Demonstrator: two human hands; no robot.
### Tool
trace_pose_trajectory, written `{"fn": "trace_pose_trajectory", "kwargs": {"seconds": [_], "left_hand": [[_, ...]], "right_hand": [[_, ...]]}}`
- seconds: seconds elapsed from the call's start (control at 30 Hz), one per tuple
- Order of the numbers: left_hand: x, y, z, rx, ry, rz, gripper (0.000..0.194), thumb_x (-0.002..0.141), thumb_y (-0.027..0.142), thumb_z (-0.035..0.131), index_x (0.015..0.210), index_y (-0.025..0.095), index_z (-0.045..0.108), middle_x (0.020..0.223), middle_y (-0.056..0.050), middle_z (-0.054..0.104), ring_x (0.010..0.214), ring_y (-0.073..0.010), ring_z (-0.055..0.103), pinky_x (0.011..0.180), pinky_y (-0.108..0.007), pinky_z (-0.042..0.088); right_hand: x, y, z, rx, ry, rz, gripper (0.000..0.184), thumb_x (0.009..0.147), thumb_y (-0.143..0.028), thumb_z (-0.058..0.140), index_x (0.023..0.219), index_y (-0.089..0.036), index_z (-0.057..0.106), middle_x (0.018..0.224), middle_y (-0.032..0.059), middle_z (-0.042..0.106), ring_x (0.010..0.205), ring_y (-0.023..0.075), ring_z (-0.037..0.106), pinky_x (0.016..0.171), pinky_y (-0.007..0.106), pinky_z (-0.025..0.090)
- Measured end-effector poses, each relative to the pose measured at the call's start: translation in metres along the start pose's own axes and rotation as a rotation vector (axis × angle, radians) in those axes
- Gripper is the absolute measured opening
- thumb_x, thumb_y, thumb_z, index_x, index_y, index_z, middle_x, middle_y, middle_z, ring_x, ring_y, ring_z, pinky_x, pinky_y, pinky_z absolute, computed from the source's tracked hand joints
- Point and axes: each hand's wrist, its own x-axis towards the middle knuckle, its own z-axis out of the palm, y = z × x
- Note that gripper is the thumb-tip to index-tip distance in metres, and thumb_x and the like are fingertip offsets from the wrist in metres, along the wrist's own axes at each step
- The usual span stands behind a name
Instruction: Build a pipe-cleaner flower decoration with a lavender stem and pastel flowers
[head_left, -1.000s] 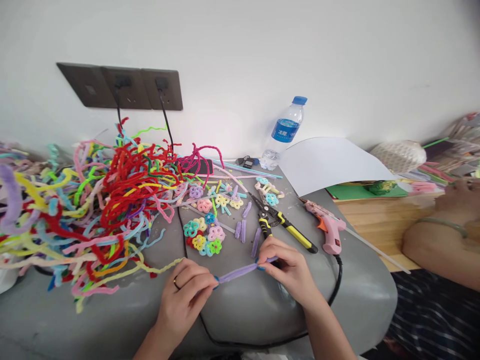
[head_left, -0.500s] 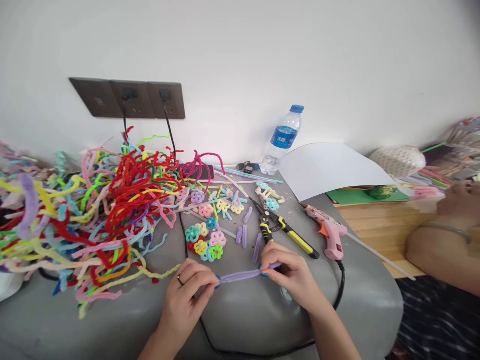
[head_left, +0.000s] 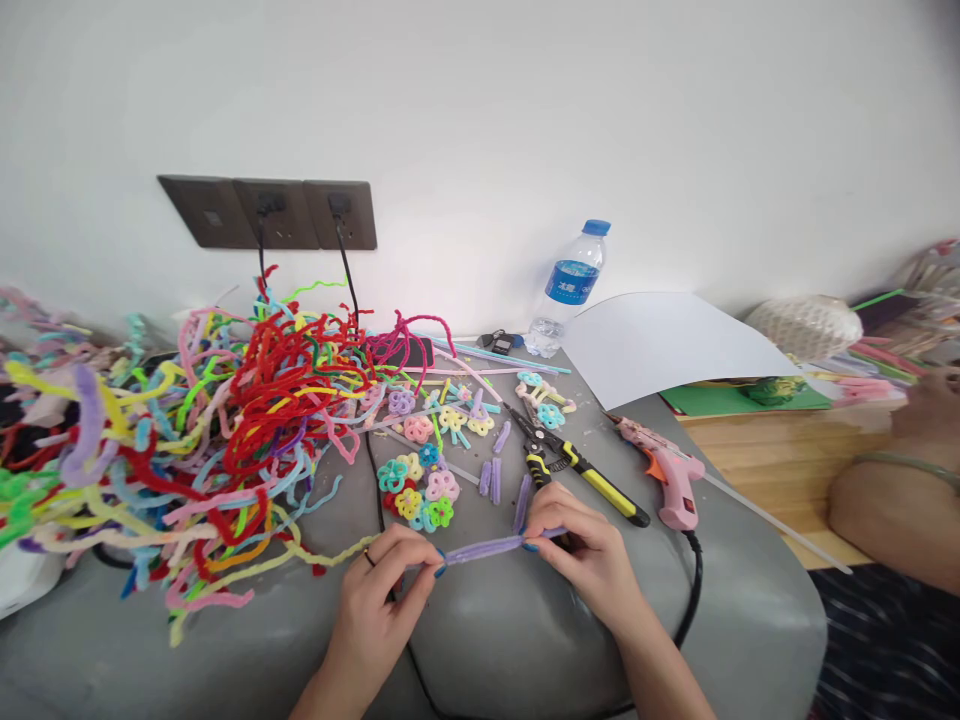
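A short lilac pipe cleaner point(head_left: 484, 549) is stretched between my two hands just above the grey table point(head_left: 720, 620). My left hand point(head_left: 382, 590), with a ring on one finger, pinches its left end. My right hand point(head_left: 581, 545) pinches the right end with fingers closed. Just beyond my hands lie several small pipe-cleaner flowers point(head_left: 420, 490) and short lilac cut pieces point(head_left: 495, 478). Yellow-handled pliers point(head_left: 574, 465) lie right behind my right hand.
A big tangle of coloured pipe cleaners point(head_left: 187, 430) fills the left side. A pink glue gun point(head_left: 671, 475) lies at right, its black cable point(head_left: 694, 590) curving round. A water bottle point(head_left: 566, 285), white paper point(head_left: 660, 340) and wall sockets point(head_left: 270, 212) stand behind. Another person's arm point(head_left: 892, 500) rests at far right.
My hands still hold the lilac pipe cleaner the same way, now slightly closer together. The view has tilted up a little, so everything sits lower in the picture.
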Motion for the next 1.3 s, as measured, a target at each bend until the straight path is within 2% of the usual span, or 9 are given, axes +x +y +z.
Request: {"fn": "trace_pose_trajectory", "kwargs": {"seconds": [0.3, 0.83, 1.3], "left_hand": [[-0.002, 0.000, 0.001, 0.019, -0.027, 0.042, 0.014, 0.097, 0.015, 0.057, 0.088, 0.023, 0.064, 0.075, 0.002, 0.069, 0.063, -0.0098, 0.067, 0.054, -0.015, 0.048], [-0.005, 0.000, 0.001, 0.009, -0.025, 0.056, 0.012, 0.098, 0.015, 0.058, 0.091, 0.022, 0.065, 0.076, 0.000, 0.070, 0.065, -0.0115, 0.068, 0.059, -0.018, 0.052], [-0.007, -0.001, 0.001, 0.036, -0.063, 0.068, 0.013, 0.099, 0.013, 0.056, 0.093, 0.022, 0.064, 0.078, 0.000, 0.069, 0.069, -0.0106, 0.068, 0.063, -0.016, 0.052]], "right_hand": [[0.010, -0.004, -0.007, 0.059, -0.086, 0.075, 0.028, 0.095, -0.042, 0.070, 0.077, -0.022, 0.073, 0.070, 0.0028, 0.066, 0.068, 0.0174, 0.057, 0.062, 0.028, 0.043], [0.013, -0.005, -0.007, 0.068, -0.083, 0.104, 0.033, 0.094, -0.047, 0.071, 0.074, -0.021, 0.073, 0.067, 0.0045, 0.065, 0.066, 0.0193, 0.056, 0.059, 0.031, 0.044], [0.010, -0.003, -0.008, 0.092, -0.087, 0.110, 0.026, 0.095, -0.041, 0.071, 0.076, -0.022, 0.073, 0.070, 0.0038, 0.065, 0.068, 0.0189, 0.056, 0.062, 0.030, 0.044]]}}
